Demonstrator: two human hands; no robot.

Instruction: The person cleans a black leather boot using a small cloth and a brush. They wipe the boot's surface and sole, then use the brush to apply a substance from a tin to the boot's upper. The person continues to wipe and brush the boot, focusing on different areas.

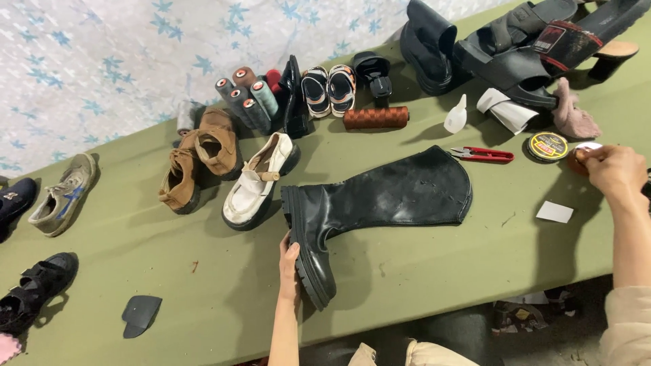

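Note:
A tall black boot (386, 200) lies on its side on the green table (441, 257), sole toward me. My left hand (289, 266) rests flat against the sole near the heel, fingers together. My right hand (614, 169) is at the right edge of the table, closed around a small brown object whose shape I cannot make out. Just left of that hand sits a round black polish tin (548, 146) with a yellow ring. Red snips (483, 154) lie between the tin and the boot's top.
A white shoe (259, 181) and brown shoes (196, 159) lie left of the boot. Thread cones (247, 98), small sandals (328, 88), a brown brush roll (375, 117), a white bottle (456, 115), black sandals (522, 47), a pink cloth (573, 115) line the back. A white card (555, 212) lies front right.

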